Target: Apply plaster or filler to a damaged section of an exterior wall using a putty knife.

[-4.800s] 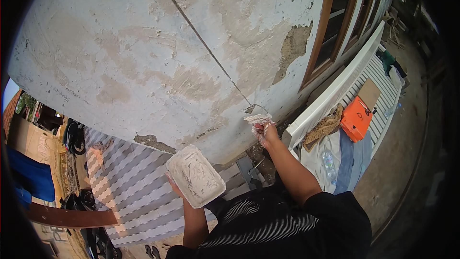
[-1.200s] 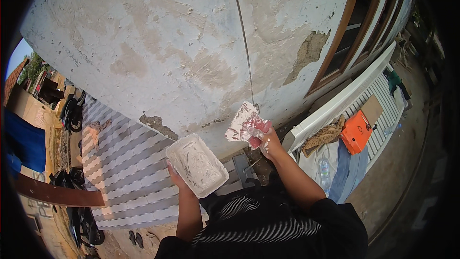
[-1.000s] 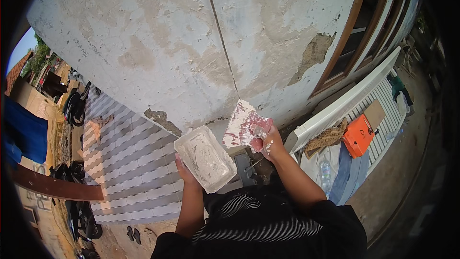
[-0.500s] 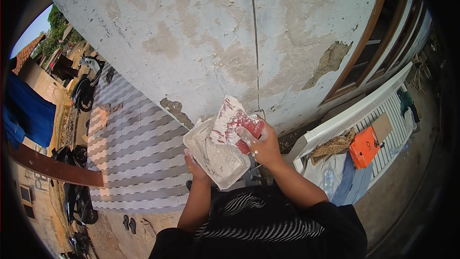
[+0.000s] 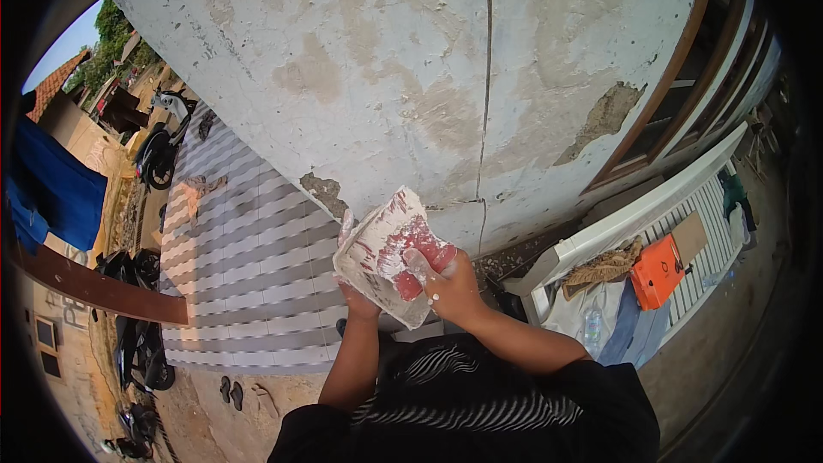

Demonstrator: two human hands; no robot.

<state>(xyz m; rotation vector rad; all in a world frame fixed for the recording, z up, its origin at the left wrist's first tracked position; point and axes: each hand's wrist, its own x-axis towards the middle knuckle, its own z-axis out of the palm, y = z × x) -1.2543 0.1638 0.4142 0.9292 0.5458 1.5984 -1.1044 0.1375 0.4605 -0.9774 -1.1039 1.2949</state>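
Observation:
My left hand [image 5: 358,300] supports a shallow rectangular tray [image 5: 410,315] from below, its fingers wrapped around the left side and a fingertip showing at the far left edge. Pale plaster coats the tray. In my right hand [image 5: 454,290] is a red putty spreader [image 5: 400,244] with a broad blade, gripped by its thick end with the thumb on top. White plaster covers much of the blade, which lies over the tray and hides most of its inside. White spots of plaster stick to my right hand.
Ahead rises a patchy, plastered wall [image 5: 377,77] with a vertical crack and chipped spots. To the right stands a white slatted bench [image 5: 557,261] bearing an orange bag [image 5: 656,272], a clear bottle [image 5: 591,326] and cloths. At left are a tiled floor [image 5: 257,291] and motorcycles [image 5: 157,154].
The spreader has moved left and slightly lower over the tray, covering more of it. The tray is tilted more, and left-hand fingers now show at its far edge. The view has shifted slightly.

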